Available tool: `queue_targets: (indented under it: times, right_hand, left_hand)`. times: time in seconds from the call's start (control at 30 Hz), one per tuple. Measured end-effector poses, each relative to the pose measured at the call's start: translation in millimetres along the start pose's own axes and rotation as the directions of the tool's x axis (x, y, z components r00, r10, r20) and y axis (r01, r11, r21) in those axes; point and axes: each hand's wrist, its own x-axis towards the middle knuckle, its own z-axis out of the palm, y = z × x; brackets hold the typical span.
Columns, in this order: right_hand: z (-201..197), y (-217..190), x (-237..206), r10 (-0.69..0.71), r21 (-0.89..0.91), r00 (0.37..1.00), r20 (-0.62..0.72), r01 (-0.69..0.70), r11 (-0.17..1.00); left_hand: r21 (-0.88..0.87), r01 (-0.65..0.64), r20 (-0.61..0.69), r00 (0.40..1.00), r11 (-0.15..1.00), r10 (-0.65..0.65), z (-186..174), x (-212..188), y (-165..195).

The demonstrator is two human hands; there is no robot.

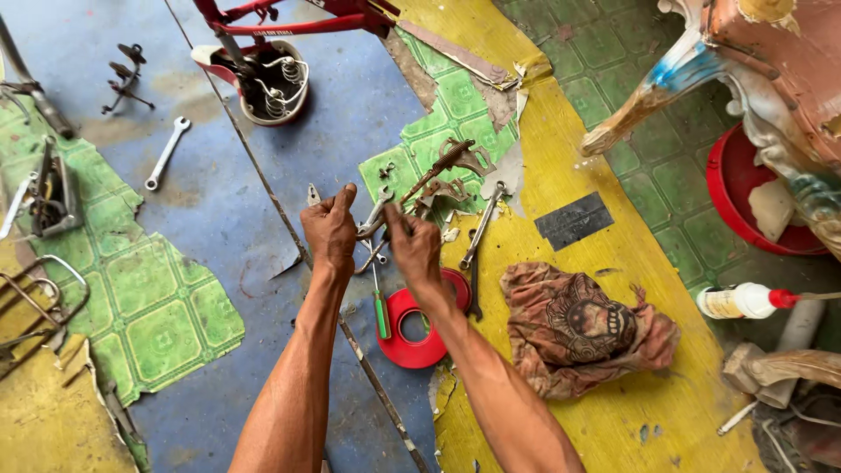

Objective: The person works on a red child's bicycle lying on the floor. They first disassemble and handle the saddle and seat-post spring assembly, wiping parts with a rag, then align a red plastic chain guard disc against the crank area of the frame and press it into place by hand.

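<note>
My left hand and my right hand are raised side by side over the floor. Between them they hold a small curved metal part; the left fingers pinch one end and the right fingers grip the other. Right behind it lie rusty metal brake parts on a green patterned floor patch. Below my hands sit a green-handled screwdriver, a red ring-shaped disc and a metal spanner.
A crumpled brown printed rag lies on the yellow floor strip at right. A red bicycle frame and an upturned saddle with springs are at top. A spanner lies left. A red basin and white bottle sit right.
</note>
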Motion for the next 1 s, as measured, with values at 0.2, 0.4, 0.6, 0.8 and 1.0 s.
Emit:
queue_targets:
  times: [0.2,0.4,0.6,0.8,1.0]
  right_hand:
    - [9,-16,-13,-0.009,0.044,0.997,-0.08,0.013,0.999]
    - [-4,-17,8,-0.075,0.021,0.997,0.033,0.074,0.997]
    - [1,-13,25,-0.035,-0.166,0.999,0.027,0.039,0.985]
    - [-28,14,17,-0.021,-0.237,0.992,-0.12,-0.008,0.972]
    - [-85,62,-16,0.296,-0.533,0.924,0.243,-0.128,0.836]
  left_hand:
    - [-0.086,0.045,0.03,0.999,0.995,-0.043,0,2,4]
    - [-0.118,0.058,0.092,0.995,0.991,-0.047,-2,2,1]
    - [-0.127,0.069,0.061,0.996,0.989,-0.062,-1,4,-1]
    - [-0.103,0.023,0.067,0.998,0.994,-0.017,3,-5,2]
    - [-0.004,0.024,0.0,1.0,1.0,-0.024,2,-7,2]
